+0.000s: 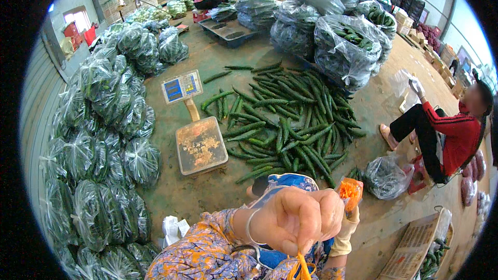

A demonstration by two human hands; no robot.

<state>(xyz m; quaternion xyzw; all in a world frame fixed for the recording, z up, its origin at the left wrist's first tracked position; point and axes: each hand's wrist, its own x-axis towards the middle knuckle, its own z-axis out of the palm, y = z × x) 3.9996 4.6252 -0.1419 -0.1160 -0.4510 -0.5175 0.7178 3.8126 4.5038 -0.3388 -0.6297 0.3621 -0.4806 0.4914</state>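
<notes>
Evidently the left hand (293, 215) is bent inward so that thumb and forefinger can meet on something thin: its fingers (307, 225) pinch the end of an orange strip (301, 267), which hangs at the lower edge of the view, before the patterned sleeve (199, 246). Just beyond the knuckles shows an orange bundle (351, 192) in what looks like clear wrapping, close to the cream cuff (342, 241) of the right arm; the right hand is largely hidden, so I cannot tell what it grips. Ahead, loose cucumbers (301, 129) lie heaped on the floor (171, 192), probably to stay within reach, and the scale (201, 142) stands just left of them, its panel (181, 87) raised on a post and facing this way, presumably for easy reading. Filled clear bags (98, 202) are stacked along the left wall, likely to keep them compact, while a co-worker in red (456, 135) sits at the right near a crumpled clear bag (388, 176). As for writing, the panel carries dark display windows and rows of small keys, but their marks are too tiny to make out; no brand or label is legible on the bags either
</notes>
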